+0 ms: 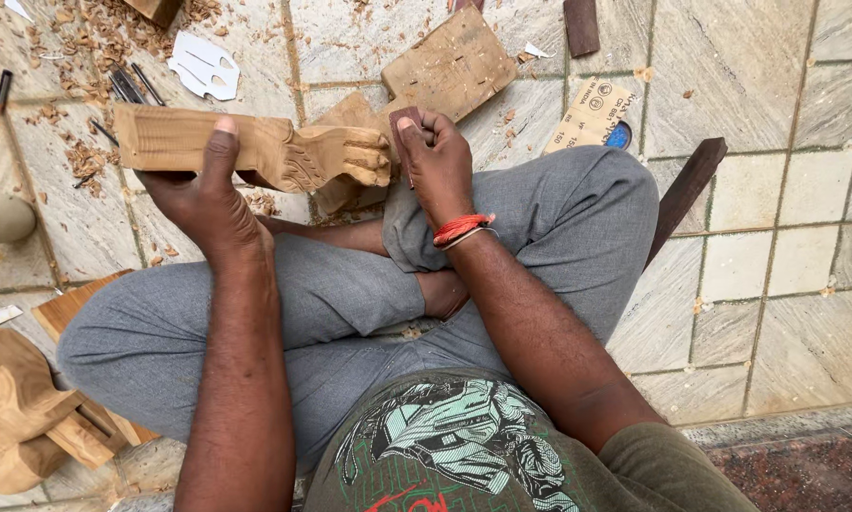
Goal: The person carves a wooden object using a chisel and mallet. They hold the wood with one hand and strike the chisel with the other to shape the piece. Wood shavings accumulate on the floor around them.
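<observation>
Carved wooden hand (274, 152) is clamped in the left hand (203, 194); the right hand (435, 161) pinches folded sandpaper (405, 128) against its carved fingertips, where heavy rubbing could blur the detail.

Pale, matt carved wood piece (255, 147) (bare, unvarnished) beside rough sandpaper (407, 128) over stone floor tiles (777, 237).

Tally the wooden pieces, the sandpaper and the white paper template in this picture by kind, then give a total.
Carved wooden pieces: 2, one in the left hand at, one on the floor
Flat wooden boards: 1
Dark wood strips: 2
Sandpaper: 2, a piece in the right hand at, a sheet
White paper templates: 1
Total: 8
</observation>
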